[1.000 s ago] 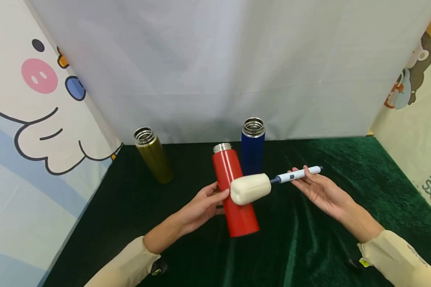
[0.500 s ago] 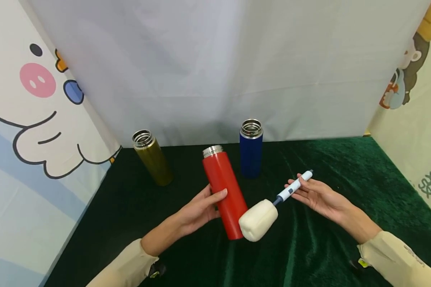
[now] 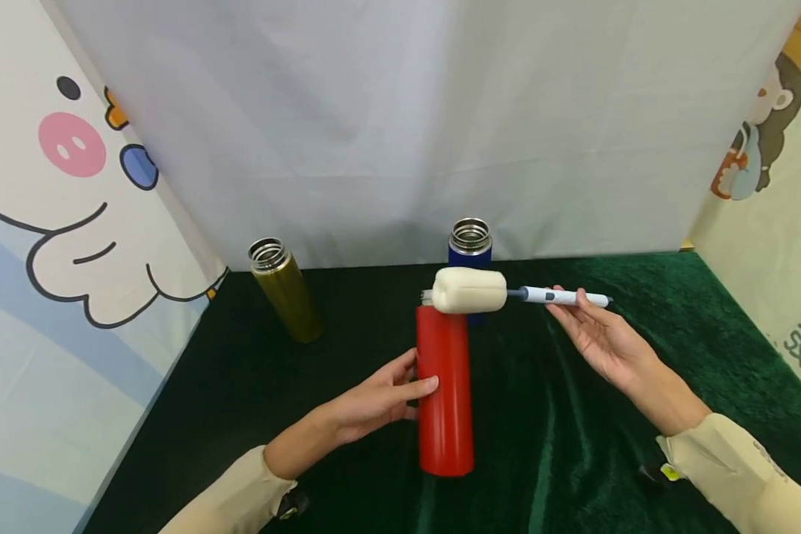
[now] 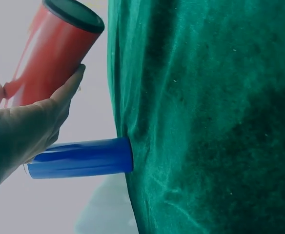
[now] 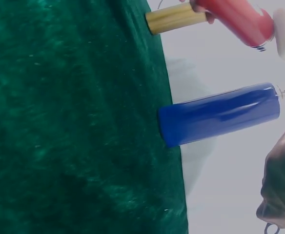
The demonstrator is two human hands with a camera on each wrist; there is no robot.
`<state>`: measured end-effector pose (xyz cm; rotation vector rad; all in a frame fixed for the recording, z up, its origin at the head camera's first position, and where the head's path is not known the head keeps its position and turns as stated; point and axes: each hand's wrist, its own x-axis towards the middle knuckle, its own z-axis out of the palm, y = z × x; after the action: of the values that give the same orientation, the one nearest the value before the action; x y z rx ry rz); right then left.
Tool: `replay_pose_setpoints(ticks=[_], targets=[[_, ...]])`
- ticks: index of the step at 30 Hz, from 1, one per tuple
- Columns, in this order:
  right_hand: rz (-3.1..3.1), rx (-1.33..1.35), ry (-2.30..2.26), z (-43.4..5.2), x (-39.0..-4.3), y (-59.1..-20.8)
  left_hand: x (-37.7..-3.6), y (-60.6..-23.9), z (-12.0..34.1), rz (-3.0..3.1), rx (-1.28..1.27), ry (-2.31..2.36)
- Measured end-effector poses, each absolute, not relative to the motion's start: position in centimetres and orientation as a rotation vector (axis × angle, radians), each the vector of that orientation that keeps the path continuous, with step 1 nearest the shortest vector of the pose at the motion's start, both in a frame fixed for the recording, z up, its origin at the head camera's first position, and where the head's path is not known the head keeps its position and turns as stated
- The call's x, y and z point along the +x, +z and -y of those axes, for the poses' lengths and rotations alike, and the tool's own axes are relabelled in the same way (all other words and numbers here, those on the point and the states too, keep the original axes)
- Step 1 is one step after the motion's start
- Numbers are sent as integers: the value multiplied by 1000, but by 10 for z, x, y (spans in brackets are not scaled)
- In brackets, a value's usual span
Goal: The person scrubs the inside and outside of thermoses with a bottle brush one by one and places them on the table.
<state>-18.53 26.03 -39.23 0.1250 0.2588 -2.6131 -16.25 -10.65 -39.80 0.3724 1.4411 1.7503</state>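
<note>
My left hand (image 3: 415,377) grips a red flask (image 3: 443,386) round its middle and holds it upright, lifted off the green velvet cloth (image 3: 607,415). In the left wrist view the red flask (image 4: 50,53) shows its dark base clear of the cloth (image 4: 206,122). My right hand (image 3: 564,308) pinches the white and blue handle of a sponge brush (image 3: 469,290). The brush lies level, and its cream sponge head rests across the flask's open steel mouth. The right wrist view shows the sponge (image 5: 283,34) against the red flask's mouth (image 5: 235,19).
A blue flask (image 3: 470,241) stands open-mouthed right behind the red one, also seen as the blue flask (image 5: 220,114) in the right wrist view. An olive-gold flask (image 3: 285,289) stands at the back left. White fabric and cartoon-print panels wall in the cloth on three sides.
The red flask went from leaning left to upright and shifted right. The right hand swung the brush up from beside the flask's lower body to its mouth, handle now level.
</note>
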Motion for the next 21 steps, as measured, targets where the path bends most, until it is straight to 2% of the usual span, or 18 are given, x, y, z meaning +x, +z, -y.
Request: replay_pose_setpoints(ticks=[4,12,21], targets=[[-304,94,-2553,-263,-181,-401,-164,-395,107,-1388,354,1862],[-492,-175,-2355,-268,-168,-427,-169,-389,111,-1267,249,2094],[-641,-309,-2292,-270,-168,-435,-174,-388,112,-1249,225,2107]])
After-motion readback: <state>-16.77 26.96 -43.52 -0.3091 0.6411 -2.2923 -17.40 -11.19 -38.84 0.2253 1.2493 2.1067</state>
